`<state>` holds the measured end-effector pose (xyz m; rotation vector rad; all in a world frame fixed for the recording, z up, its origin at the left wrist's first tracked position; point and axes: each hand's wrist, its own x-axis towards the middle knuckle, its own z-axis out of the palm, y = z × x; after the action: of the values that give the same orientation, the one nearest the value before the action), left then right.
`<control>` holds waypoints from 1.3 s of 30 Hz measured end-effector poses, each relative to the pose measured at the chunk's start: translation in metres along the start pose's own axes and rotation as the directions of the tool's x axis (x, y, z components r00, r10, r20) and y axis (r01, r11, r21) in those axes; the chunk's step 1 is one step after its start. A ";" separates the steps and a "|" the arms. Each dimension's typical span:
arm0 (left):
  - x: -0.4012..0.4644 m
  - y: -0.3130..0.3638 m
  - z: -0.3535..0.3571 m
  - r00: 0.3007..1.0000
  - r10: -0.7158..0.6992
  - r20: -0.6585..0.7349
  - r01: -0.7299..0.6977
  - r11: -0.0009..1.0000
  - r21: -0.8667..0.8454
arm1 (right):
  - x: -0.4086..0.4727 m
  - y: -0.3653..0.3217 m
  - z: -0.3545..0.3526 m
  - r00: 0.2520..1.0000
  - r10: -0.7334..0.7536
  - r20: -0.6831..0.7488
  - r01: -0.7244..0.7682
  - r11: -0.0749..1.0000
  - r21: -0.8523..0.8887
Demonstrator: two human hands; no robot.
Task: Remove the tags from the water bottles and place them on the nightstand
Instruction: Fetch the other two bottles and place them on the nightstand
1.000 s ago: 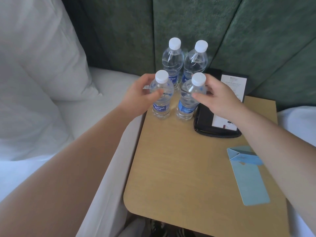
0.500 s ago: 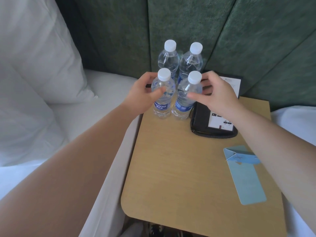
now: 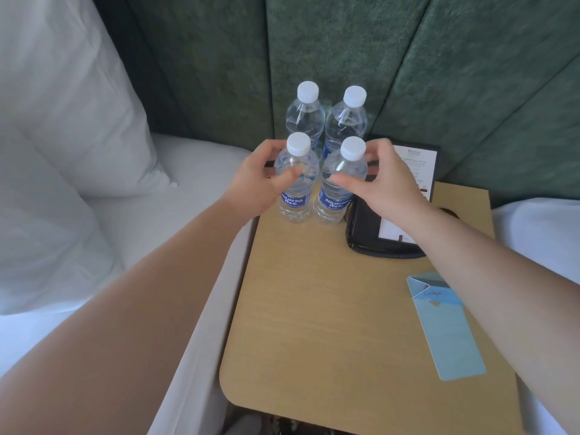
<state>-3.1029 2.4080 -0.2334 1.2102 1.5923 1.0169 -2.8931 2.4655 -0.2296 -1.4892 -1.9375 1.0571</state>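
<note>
L hand: arm reaching fwd from lower left, fingers curled w/ thumb forward, loosely cupped. R hand: arm in from lower right, thumb and fingers curved apart, facing the L. Both forearms bare.

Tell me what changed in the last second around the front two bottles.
Little. The right hand loosened around the front right bottle, fingers spread; the left hand keeps its thumb on the front left bottle. All four bottles, the black folder and the blue card stayed put.
</note>
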 end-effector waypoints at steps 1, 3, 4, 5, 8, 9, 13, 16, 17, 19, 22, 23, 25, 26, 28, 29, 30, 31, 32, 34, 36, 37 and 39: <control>0.000 0.000 0.001 1.000 0.000 -0.004 0.000 1.000 0.004 | -0.001 0.000 -0.001 0.998 0.020 0.060 -0.025 0.996 0.084; -0.001 -0.003 0.003 1.000 -0.002 -0.027 0.002 1.000 0.022 | -0.004 0.003 -0.001 0.991 0.027 0.131 -0.051 0.981 0.187; -0.002 -0.004 0.005 0.999 -0.001 -0.045 0.002 0.999 0.034 | -0.006 0.004 -0.002 0.992 0.026 0.125 -0.051 0.979 0.196; -0.004 -0.006 0.008 0.998 0.003 -0.063 0.000 0.999 0.041 | -0.006 0.005 -0.001 0.994 0.032 0.104 -0.052 0.979 0.196; -0.006 -0.009 0.018 0.991 0.009 -0.133 -0.002 0.998 0.055 | -0.007 0.004 0.003 0.998 0.058 0.036 -0.065 0.974 0.219; -0.005 -0.009 0.020 0.988 0.006 -0.153 0.002 0.999 0.054 | -0.007 0.003 0.005 0.998 0.066 0.013 -0.067 0.971 0.231; 0.012 -0.009 0.021 0.986 0.000 -0.168 0.007 0.999 0.039 | -0.003 0.000 0.013 0.991 0.104 -0.080 -0.082 0.967 0.239; 0.029 -0.007 0.018 0.986 0.015 -0.166 -0.006 0.998 0.055 | 0.005 -0.002 0.016 0.986 0.113 -0.119 -0.084 0.970 0.226; 0.034 -0.006 0.017 0.987 0.022 -0.158 -0.013 0.998 0.061 | 0.008 -0.003 0.017 0.985 0.117 -0.130 -0.086 0.970 0.227; 0.042 -0.005 0.014 0.990 0.024 -0.141 -0.017 0.999 0.047 | 0.012 -0.005 0.019 0.980 0.129 -0.150 -0.093 0.970 0.227; 0.046 -0.006 0.011 0.991 0.026 -0.128 -0.021 0.999 0.037 | 0.017 -0.007 0.022 0.973 0.157 -0.170 -0.116 0.967 0.226; 0.047 -0.007 0.011 0.991 0.029 -0.129 -0.024 0.999 0.039 | 0.019 -0.007 0.022 0.971 0.168 -0.173 -0.126 0.965 0.230; 0.046 -0.008 0.011 0.991 0.034 -0.130 -0.029 0.999 0.043 | 0.020 -0.008 0.022 0.968 0.182 -0.175 -0.138 0.962 0.236; 0.045 -0.008 0.011 0.991 0.032 -0.130 -0.026 0.999 0.043 | 0.020 -0.008 0.023 0.966 0.187 -0.177 -0.142 0.961 0.238; 0.042 -0.007 0.013 0.992 0.032 -0.125 -0.025 0.998 0.058 | 0.019 -0.009 0.024 0.962 0.195 -0.194 -0.146 0.960 0.238; 0.041 -0.007 0.015 0.992 0.032 -0.122 -0.024 0.997 0.072 | 0.017 -0.010 0.025 0.959 0.196 -0.204 -0.146 0.961 0.236; 0.039 -0.006 0.016 0.992 0.026 -0.122 -0.016 0.996 0.084 | 0.016 -0.011 0.025 0.958 0.199 -0.206 -0.150 0.961 0.232; 0.037 -0.005 0.018 0.992 0.011 -0.124 0.000 0.996 0.092 | 0.016 -0.011 0.024 0.959 0.200 -0.199 -0.152 0.960 0.233; 0.034 -0.003 0.019 0.991 -0.011 -0.130 0.024 0.995 0.101 | 0.015 -0.012 0.023 0.963 0.201 -0.181 -0.155 0.959 0.237; 0.028 0.001 0.021 0.988 -0.051 -0.142 0.072 0.987 0.146 | 0.012 -0.013 0.018 0.969 0.212 -0.130 -0.175 0.953 0.245; 0.018 0.008 0.019 0.986 -0.062 -0.152 0.094 0.971 0.219 | 0.004 -0.015 0.012 0.969 0.223 -0.107 -0.198 0.959 0.201; 0.011 0.012 0.018 0.986 -0.055 -0.158 0.095 0.962 0.256 | -0.001 -0.018 0.008 0.970 0.218 -0.112 -0.198 0.966 0.167; -0.007 0.025 0.015 0.985 -0.024 -0.171 0.082 0.936 0.343 | -0.015 -0.028 -0.002 0.975 0.190 -0.118 -0.179 0.979 0.098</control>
<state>-3.0805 2.4079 -0.2130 1.3354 1.9875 0.8376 -2.9040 2.4487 -0.2048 -1.6709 -1.6708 1.0819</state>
